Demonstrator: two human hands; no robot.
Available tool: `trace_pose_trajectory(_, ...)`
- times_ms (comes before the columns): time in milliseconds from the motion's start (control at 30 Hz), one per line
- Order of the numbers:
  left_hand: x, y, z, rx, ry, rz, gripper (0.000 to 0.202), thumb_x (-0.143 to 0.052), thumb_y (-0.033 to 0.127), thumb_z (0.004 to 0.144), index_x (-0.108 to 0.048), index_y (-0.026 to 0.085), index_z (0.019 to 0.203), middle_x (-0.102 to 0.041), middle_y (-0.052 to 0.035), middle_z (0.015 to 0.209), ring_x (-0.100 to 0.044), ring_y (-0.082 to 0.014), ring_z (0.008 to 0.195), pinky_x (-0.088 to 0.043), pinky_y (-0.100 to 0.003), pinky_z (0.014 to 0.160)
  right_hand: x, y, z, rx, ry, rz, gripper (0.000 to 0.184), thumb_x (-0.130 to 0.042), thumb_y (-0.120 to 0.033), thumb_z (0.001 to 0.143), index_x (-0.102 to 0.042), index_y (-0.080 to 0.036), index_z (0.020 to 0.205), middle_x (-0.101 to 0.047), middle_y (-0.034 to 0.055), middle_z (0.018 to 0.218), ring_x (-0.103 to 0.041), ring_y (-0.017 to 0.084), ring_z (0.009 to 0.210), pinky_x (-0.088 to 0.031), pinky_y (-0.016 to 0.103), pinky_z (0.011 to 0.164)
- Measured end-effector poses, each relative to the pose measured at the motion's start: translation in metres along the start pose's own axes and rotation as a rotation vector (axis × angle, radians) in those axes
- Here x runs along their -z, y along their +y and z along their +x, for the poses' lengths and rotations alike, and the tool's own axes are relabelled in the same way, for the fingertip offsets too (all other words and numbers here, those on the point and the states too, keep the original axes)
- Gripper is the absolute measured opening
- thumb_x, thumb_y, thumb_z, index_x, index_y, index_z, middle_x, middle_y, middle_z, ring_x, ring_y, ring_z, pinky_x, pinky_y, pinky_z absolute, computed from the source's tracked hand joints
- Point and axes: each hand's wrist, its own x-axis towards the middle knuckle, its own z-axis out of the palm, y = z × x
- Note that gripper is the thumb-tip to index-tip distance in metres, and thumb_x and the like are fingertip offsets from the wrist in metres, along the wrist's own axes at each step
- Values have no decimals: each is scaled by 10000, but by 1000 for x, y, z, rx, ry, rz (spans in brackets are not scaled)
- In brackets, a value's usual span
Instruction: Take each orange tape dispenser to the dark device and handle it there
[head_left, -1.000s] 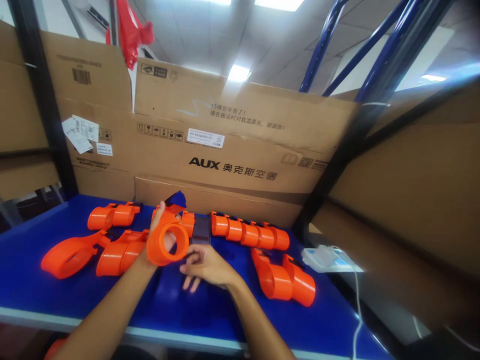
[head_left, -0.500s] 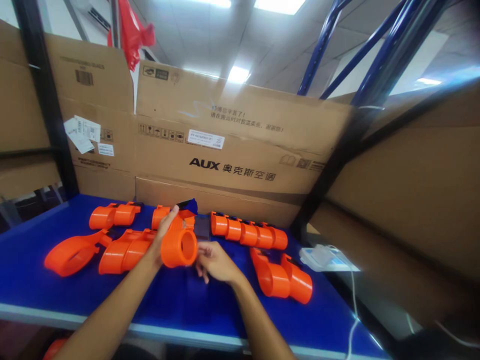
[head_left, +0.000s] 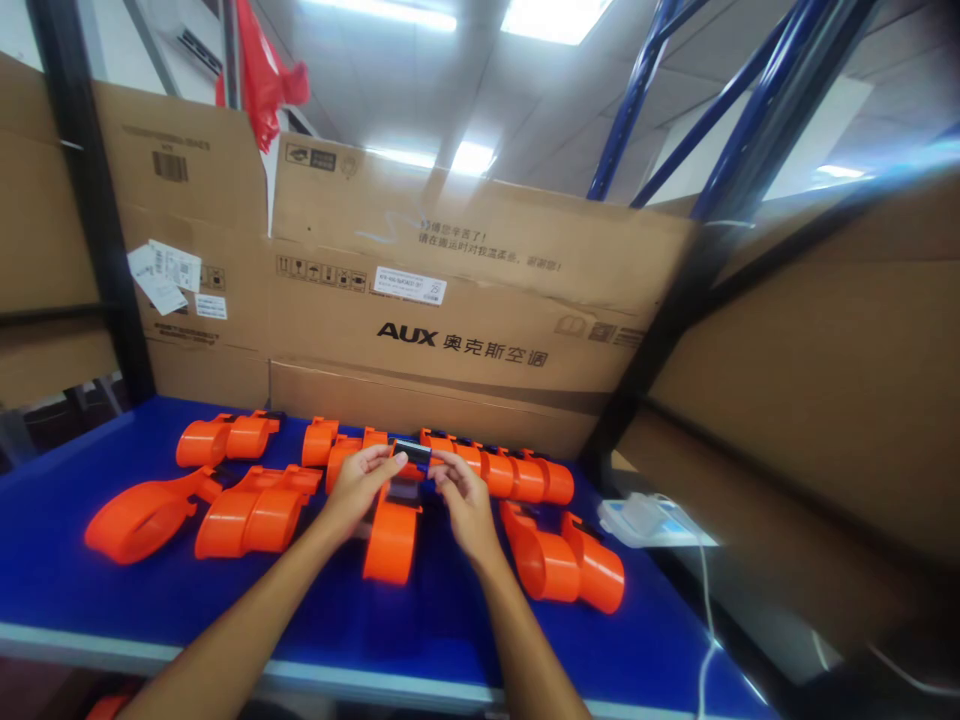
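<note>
Orange, front and centre: one ring (head_left: pixel 391 545) sits between the two hands, out over the blue tabletop (head_left: pixel 439 645), and all the attention is up at its top end. Left hand (head_left: pixel 365 487) first: the thumb lies across the left part of a black strip (head_left: pixel 414 454) with the fingers tucked behind, so that grip is pinching the strip from its left end. Over to the right hand (head_left: pixel 466 503), at the opposite end: thumb and fingertips are curled in beside the strip, and whether that grip is clamped on it or merely touching, I cannot tell. So the strip bridges the two grips crosswise, while the round orange body is below them, nearer the tabletop's front edge and just right of the left wrist. Does its lower rim touch down? Can't make that out. Around the action, more orange: a wide loop (head_left: pixel 139 520) at far left, a front pair (head_left: pixel 247 522) next to it, another pair (head_left: pixel 227 438) behind. Past the right hand runs a back row (head_left: pixel 517 475), partly hidden by those fingers, with two separate rings (head_left: pixel 574 570) nearer the front. Backing it all, a cardboard panel (head_left: pixel 330 320) stands upright, printed AUX.
</note>
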Motion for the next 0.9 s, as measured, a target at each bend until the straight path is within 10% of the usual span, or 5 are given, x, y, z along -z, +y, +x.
trace_pose_trajectory(367, 3, -23, 4, 42, -8, 92, 492, -764, 486, 725, -626, 148, 1055, -635, 12, 587, -572, -124, 494, -424, -223, 535, -5, 2, -4, 96, 93, -277, 451, -669, -364, 833, -633, -174, 1241, -711, 56, 902, -542, 128, 593, -456, 241, 516)
trace_pose_trajectory(900, -6, -31, 7, 1, -1, 211, 467, -722, 520, 746, -633, 140, 1002, -578, 41, 514, -490, -98, 397, -347, -205, 420, -8, 8, -7, 230, 136, -491, 361, -585, -290, 886, -660, -170, 1218, -662, 56, 803, -594, 187, 705, -515, 310, 672)
